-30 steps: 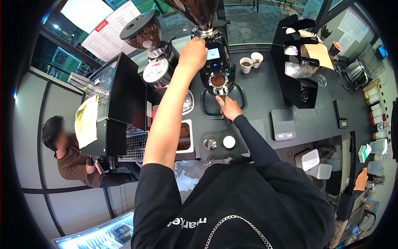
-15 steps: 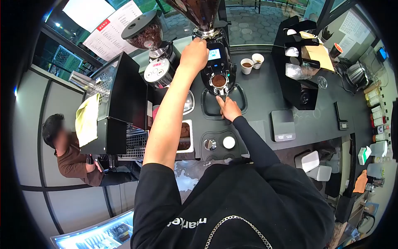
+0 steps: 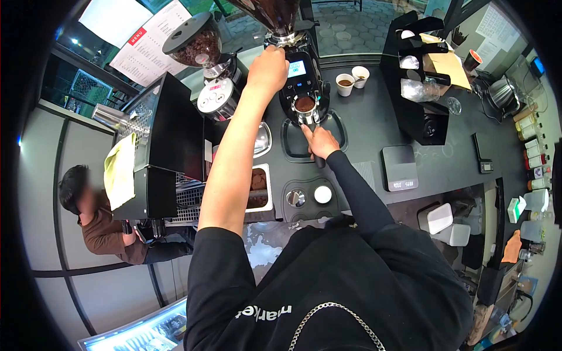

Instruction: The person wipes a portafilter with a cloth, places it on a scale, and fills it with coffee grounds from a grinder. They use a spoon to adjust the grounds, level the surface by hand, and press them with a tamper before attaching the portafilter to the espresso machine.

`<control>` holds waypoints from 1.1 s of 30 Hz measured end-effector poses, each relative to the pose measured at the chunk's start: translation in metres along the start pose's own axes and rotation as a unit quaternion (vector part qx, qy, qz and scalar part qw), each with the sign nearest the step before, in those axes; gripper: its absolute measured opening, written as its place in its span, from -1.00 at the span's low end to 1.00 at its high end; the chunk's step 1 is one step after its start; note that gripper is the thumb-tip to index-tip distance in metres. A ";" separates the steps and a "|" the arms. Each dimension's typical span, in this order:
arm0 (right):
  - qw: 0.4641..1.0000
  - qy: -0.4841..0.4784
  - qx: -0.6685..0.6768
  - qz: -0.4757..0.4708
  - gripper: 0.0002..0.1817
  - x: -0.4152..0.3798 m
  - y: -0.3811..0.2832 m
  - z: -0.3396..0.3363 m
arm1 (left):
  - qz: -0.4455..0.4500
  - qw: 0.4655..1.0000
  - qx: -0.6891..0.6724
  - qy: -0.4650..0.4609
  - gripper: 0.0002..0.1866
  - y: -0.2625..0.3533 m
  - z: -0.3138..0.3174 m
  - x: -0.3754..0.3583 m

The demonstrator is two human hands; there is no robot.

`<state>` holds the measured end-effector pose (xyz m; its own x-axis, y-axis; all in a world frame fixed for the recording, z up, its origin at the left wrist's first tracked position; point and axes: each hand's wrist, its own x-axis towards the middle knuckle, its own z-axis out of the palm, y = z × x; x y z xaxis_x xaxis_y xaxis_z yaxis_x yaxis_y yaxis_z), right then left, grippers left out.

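My left hand (image 3: pixel 267 71) is closed against the upper left side of a black coffee grinder (image 3: pixel 301 85), below its bean hopper (image 3: pixel 270 14). Its fingertips are hidden, so what they grip does not show. Under the grinder's lit screen, my right hand (image 3: pixel 322 142) holds a portafilter (image 3: pixel 310 117) by its black handle, index finger stretched toward the metal head. Brown ground coffee (image 3: pixel 304 105) fills the basket. Beneath it lies a black tray (image 3: pixel 287 149).
Two paper cups (image 3: pixel 345 85) with dark liquid stand right of the grinder. Nearby are a scale (image 3: pixel 400 168), a tamping mat (image 3: pixel 293 215) and a knock box (image 3: pixel 268 205). A second grinder (image 3: pixel 216 99) and an espresso machine (image 3: pixel 158 140) stand left. A person (image 3: pixel 105 225) sits beyond.
The whole view has shifted slightly. My right hand has shifted on the portafilter, and the end of its handle now shows below the hand. My left hand stays at the grinder's side.
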<state>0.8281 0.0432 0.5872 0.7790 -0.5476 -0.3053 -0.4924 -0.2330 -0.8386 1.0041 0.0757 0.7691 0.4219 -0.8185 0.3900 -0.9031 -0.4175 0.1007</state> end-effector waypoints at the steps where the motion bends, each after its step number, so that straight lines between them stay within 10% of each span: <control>1: 1.000 0.002 0.004 0.002 -0.22 -0.001 -0.001 -0.001 | 0.002 1.000 0.004 -0.007 -0.74 0.000 -0.001 0.000; 33: 0.999 -0.011 -0.017 0.041 -0.19 0.000 -0.004 -0.001 | 0.007 1.000 -0.003 -0.019 -0.73 -0.006 0.001 0.007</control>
<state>0.8301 0.0433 0.5908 0.7436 -0.5479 -0.3832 -0.5679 -0.2150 -0.7946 1.0123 0.0718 0.7701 0.4127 -0.8385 0.3557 -0.9089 -0.4046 0.1007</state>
